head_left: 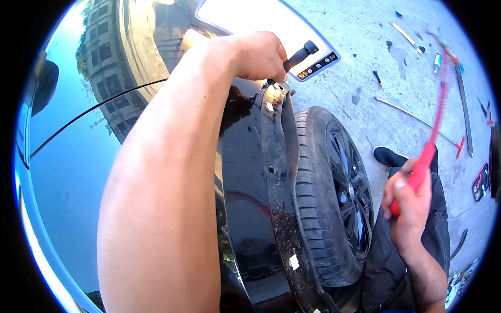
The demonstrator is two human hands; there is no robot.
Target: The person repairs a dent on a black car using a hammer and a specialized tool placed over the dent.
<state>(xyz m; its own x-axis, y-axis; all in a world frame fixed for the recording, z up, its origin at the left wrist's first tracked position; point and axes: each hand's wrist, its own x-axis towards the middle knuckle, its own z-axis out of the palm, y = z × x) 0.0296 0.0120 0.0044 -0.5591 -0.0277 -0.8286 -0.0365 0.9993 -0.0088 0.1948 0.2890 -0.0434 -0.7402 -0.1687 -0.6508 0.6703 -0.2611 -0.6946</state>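
- Your red handle (425, 163) looks like smooth plastic.
- Your black stem (299, 56) looks matt.
- Your car panel (73, 193) is glossy, mirror-smooth.
- Your tyre (312, 214) is matt, grooved rubber.
- Your trousers (383, 263) are matt cloth.
- Your ground (344, 86) is rough concrete.

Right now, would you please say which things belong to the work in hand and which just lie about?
Apparently in use: red tool in right hand; black stalk at left hand; car panel; white board.
Lying about: red T-handled rod; long dark bar; white rod.
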